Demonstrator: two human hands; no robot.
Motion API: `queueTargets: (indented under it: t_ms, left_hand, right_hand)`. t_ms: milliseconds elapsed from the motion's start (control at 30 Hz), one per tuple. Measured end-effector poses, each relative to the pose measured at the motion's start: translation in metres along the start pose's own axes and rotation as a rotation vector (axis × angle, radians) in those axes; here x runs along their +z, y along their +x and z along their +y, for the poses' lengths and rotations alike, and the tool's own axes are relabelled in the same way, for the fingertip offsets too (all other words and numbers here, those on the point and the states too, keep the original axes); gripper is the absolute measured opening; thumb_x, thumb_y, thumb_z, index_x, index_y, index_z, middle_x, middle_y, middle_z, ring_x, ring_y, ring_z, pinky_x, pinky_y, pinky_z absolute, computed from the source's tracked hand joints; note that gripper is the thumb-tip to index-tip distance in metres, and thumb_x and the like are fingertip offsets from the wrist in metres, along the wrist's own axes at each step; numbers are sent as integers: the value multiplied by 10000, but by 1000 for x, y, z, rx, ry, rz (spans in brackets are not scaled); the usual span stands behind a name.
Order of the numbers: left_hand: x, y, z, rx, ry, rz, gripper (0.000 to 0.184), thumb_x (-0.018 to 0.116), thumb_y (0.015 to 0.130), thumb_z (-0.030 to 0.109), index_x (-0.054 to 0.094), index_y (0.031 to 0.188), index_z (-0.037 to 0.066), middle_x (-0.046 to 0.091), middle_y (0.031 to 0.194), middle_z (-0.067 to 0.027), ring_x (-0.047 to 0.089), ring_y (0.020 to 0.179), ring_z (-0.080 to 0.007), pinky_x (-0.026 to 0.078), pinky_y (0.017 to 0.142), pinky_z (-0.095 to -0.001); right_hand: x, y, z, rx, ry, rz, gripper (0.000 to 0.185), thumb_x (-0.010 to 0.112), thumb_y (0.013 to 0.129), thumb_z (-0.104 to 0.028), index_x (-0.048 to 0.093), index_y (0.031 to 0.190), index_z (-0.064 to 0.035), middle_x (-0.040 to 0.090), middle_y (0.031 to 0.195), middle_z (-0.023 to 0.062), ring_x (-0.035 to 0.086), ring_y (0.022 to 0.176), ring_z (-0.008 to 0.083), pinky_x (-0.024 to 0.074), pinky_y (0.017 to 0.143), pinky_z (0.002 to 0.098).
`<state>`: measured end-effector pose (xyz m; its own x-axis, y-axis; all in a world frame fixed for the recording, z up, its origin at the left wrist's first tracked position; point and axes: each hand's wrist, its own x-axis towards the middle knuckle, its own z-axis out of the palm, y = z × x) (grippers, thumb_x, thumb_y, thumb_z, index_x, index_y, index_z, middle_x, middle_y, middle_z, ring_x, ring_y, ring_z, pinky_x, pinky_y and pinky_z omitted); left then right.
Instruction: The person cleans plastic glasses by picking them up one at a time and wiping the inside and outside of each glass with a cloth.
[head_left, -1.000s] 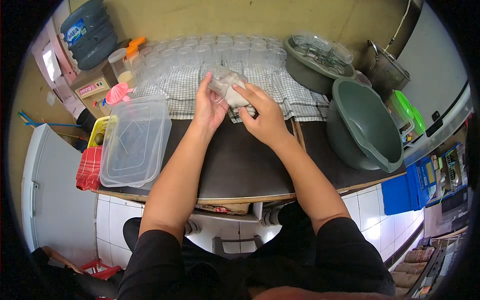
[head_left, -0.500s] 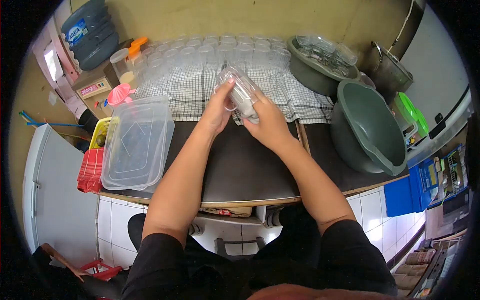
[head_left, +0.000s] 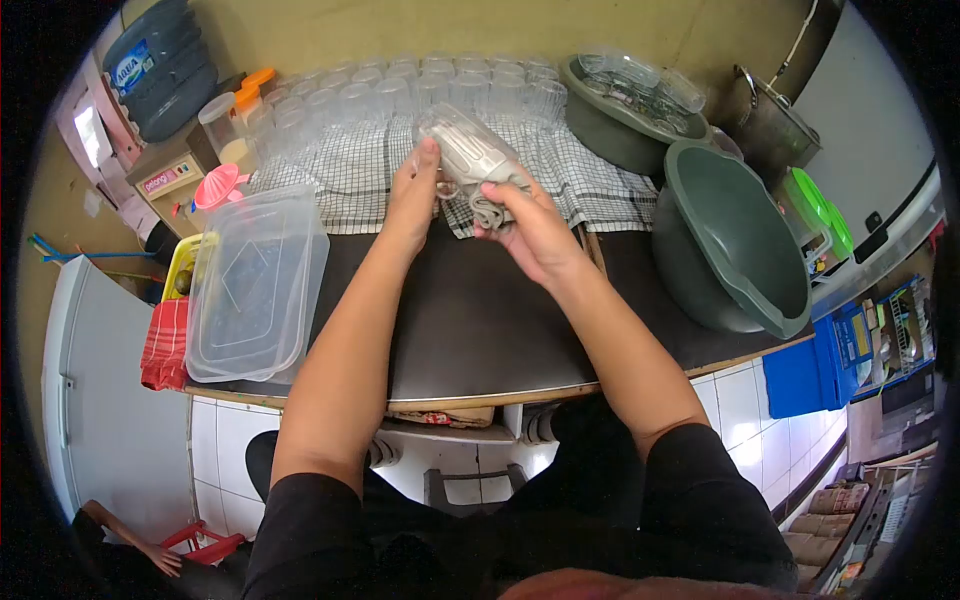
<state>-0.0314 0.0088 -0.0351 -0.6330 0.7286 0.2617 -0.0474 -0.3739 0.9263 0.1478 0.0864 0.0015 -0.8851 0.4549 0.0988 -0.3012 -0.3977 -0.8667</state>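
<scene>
Left hand [head_left: 412,200]: closed around clear glass mug [head_left: 462,142], mug tilted. Right hand [head_left: 535,228]: clamped on bunched cloth [head_left: 490,210] at mug's lower end.

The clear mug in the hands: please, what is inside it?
Inside the clear mug, a pale cloth shows through the wall. Its folds bunch at the right hand; anything beneath those folds is covered.

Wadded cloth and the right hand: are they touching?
Touching. The head view shows the right hand's thumb pressed onto the wadded cloth, beside the glass.
</scene>
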Motion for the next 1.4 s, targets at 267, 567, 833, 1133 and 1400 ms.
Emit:
queueTargets:
  t_ms: [267,567,833,1133,1400]
  left_hand:
    - [31,-15,19,40,-240,122,456,746,1014,370,576,1289,49,652,1161,-65,635,1024,-135,538,881,-315]
    - [22,-20,13,-106,-255,9,681,486,1047,633,613,1263,-1,701,972,-107,700,844,-206,579,770,-360]
    - [19,0,-5,-169,-255,-23,740,455,1063,683,563,1405,36,670,1295,-128,653,1181,-242,526,1040,-395]
    - [23,-10,7,6,-264,110,390,735,1024,284,586,1307,60,678,1161,-64,670,1044,-161,564,921,-351]
    - [18,-11,3,-83,-325,118,525,702,1026,413,575,1329,3,688,1137,-99,686,1010,-213,554,918,-381]
  right_hand:
    - [-3,2,19,-674,-1386,-33,597,747,823,-74,604,1398,-2,558,1533,242,616,1273,465,541,1029,449]
    - [6,-3,30,10,99,-169,505,690,932,-59,603,1429,-66,673,1290,113,686,1033,224,572,901,386]
    - [-37,26,20,-115,-677,-171,645,692,904,-55,545,1532,-69,720,1238,97,713,1000,203,597,869,382]
    - [-1,15,40,-565,-1022,1,810,791,811,-95,515,1573,-106,669,1372,263,678,1270,372,542,1033,406]
    - [5,3,35,320,719,-167,261,649,966,-171,624,1199,-55,680,1017,63,480,582,118,498,709,342]
